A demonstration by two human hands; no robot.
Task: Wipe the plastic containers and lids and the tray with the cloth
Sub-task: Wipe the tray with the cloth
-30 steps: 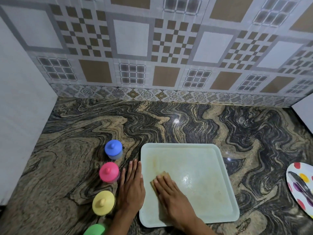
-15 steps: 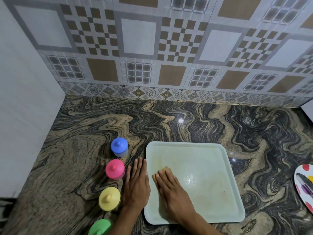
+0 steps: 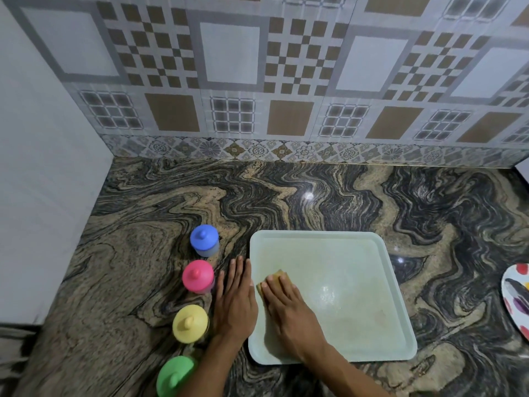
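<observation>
A pale green square tray (image 3: 343,253) lies on the marble counter. My right hand (image 3: 289,308) presses flat on a small tan cloth (image 3: 274,277) near the tray's left side; only the cloth's far edge shows past my fingers. My left hand (image 3: 236,299) rests flat on the counter, fingers together, against the tray's left rim. Left of that hand stands a row of lidded plastic containers: blue (image 3: 204,239), pink (image 3: 198,276), yellow (image 3: 190,323) and green (image 3: 175,375).
A white plate with coloured spots (image 3: 516,299) sits at the right edge of view. A tiled wall (image 3: 286,81) closes the back and a plain white wall (image 3: 43,181) the left. Bare marble counter (image 3: 315,196) stretches behind the tray.
The view has tilted slightly, shifting everything right in frame. My right hand stays pressed on the cloth at the tray's left part, with only small movement. The left hand has not moved.
</observation>
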